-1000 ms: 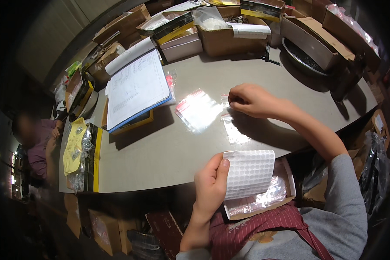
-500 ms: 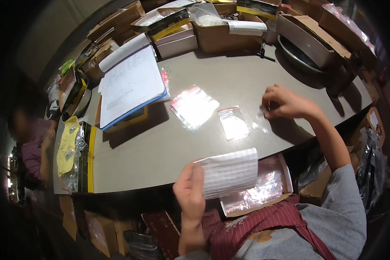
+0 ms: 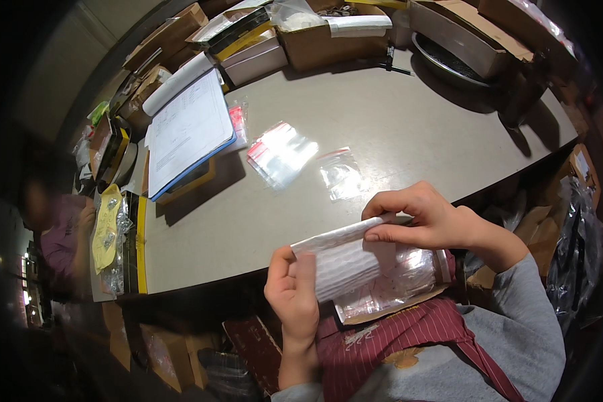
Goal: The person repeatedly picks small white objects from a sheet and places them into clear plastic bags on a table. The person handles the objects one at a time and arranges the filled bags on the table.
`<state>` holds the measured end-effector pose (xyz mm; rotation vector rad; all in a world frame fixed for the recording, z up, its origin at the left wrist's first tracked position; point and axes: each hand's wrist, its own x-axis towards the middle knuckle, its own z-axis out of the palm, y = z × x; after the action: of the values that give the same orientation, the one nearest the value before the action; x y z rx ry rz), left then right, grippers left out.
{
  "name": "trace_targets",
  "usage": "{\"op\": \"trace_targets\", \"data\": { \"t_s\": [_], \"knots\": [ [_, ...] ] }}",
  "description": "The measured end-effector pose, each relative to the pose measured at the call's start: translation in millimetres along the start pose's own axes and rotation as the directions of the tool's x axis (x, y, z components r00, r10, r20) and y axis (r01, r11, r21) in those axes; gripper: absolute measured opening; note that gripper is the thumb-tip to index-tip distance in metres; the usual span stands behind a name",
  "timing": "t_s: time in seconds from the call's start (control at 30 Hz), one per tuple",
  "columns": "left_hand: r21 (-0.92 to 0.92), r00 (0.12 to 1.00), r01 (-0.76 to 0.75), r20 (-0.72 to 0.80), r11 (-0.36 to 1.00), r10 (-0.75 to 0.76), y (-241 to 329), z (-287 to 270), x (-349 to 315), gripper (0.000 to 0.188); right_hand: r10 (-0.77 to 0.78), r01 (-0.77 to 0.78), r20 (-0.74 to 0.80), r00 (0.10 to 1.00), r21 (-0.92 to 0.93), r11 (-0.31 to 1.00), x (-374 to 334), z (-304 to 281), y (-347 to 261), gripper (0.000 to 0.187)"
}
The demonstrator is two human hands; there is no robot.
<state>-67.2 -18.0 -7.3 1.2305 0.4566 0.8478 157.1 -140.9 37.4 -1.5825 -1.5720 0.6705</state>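
- Your left hand (image 3: 293,295) pinches the near-left end of a white sheet of labels (image 3: 347,262), thumb and fingers closed on it.
- Your right hand (image 3: 422,218) grips the sheet's far-right edge, fingertips closed over the top.
- The sheet hangs off the table's (image 3: 409,127) near edge, above a shallow box of clear bags (image 3: 395,291) in your lap.
- Farther out on the table lie a small clear bag (image 3: 340,175) and a red-striped stack of bags (image 3: 280,153).
- Far left sits an open binder (image 3: 187,130).
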Motion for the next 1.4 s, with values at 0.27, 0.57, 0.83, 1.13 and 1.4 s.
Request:
{"op": "trace_targets", "data": {
  "t_s": [0.27, 0.57, 0.83, 1.13, 1.4],
  "knots": [
    [0.191, 0.984, 0.136, 0.091, 0.972, -0.155, 4.2, 2.5, -5.2, 0.018, 0.007, -0.002, -0.044, 0.999, 0.112, 0.994, -5.3, 6.5, 2.1, 0.028],
    [0.025, 0.931, 0.271, 0.248, 0.962, -0.269, 11.1, 4.4, 2.9, 0.029, -0.017, 0.025, -0.081, 0.997, 0.099, 0.995, -18.8, 9.3, 3.1, 0.018],
    [0.261, 1.000, 0.012, 0.001, 0.965, -0.012, -1.5, 12.2, -1.1, 0.015, -0.166, 0.165, -0.092, 0.982, -0.018, 0.986, -3.0, 16.1, 11.2, 0.027],
    [0.538, 0.978, -0.198, 0.056, 0.819, 0.200, -11.2, 6.2, 6.1, 0.012, -0.408, 0.324, -0.064, 0.911, -0.504, 0.801, 13.3, 31.9, 1.8, 0.034],
    [0.468, 0.990, -0.110, -0.022, 0.877, 0.136, -10.4, 0.1, 16.1, 0.011, -0.454, 0.403, 0.023, 0.891, -0.500, 0.766, 24.3, 28.1, 5.3, 0.026]
  ]
}}
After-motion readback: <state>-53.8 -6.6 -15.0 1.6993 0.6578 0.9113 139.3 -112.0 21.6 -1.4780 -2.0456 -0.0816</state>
